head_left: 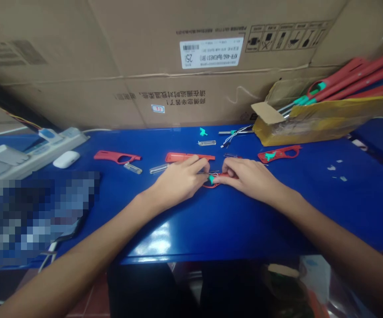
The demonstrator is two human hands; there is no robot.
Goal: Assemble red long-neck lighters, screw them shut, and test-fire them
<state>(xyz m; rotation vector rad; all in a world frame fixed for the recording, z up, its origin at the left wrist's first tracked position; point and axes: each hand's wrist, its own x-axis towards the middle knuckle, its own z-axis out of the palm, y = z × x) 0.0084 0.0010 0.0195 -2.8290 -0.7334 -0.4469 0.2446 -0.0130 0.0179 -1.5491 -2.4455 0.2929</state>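
Observation:
In the middle of the blue table, my left hand (183, 177) and my right hand (250, 177) are closed on the two ends of a red lighter casing (212, 186). A green trigger (211, 179) sits in it, with thin white wires beside it. My fingers cover most of the casing. Just behind my left hand lies another red casing half (181, 156), with a clear fuel tank (158, 168) to its left. Farther left are a red casing (115, 156) and a clear tank (133, 168). Right of my right hand rests a red casing (279, 154) carrying a green trigger (270, 156).
Behind lie a loose green trigger (203, 131), a clear tank (207, 143) and a metal rod with wires (234, 132). An open carton (297, 126) of red lighters stands at the back right, before a large cardboard box (145, 53). A power strip (58, 143) and white earbud case (66, 159) are left.

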